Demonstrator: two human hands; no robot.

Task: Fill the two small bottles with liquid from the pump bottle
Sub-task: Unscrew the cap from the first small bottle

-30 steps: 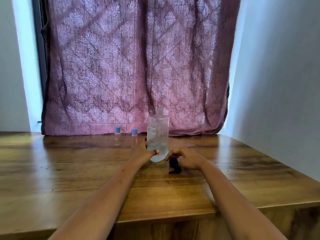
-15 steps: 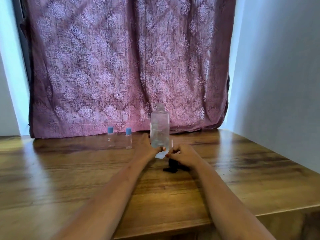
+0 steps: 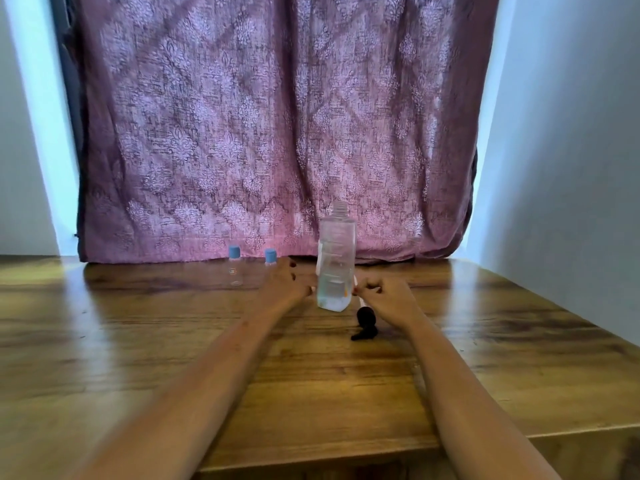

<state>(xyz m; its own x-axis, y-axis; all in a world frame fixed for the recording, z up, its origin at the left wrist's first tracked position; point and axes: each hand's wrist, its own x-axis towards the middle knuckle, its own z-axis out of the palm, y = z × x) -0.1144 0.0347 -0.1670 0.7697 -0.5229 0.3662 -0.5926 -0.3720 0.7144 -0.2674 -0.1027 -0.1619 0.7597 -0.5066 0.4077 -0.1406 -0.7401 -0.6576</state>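
The large clear pump bottle (image 3: 335,268) stands upright on the wooden table (image 3: 138,341), its neck uncovered and some clear liquid low inside. Its black pump head (image 3: 365,323) lies on the table just right of the bottle, with the white tube pointing up toward my right hand (image 3: 386,294). That hand's fingers are curled and pinch the tube close to the bottle's right side. My left hand (image 3: 287,282) is just left of the bottle, fingers apart, thumb near its base. Two small clear bottles with blue caps (image 3: 234,266) (image 3: 270,255) stand behind; my left hand partly hides the right one.
A purple patterned curtain (image 3: 270,133) hangs along the table's far edge. A pale wall (image 3: 571,168) runs close along the right side. The table's near edge steps down at the front right (image 3: 571,434).
The pump bottle was tilted in my left hand; now it stands upright and the hand has loosened beside it. The pump head has come down flat onto the table.
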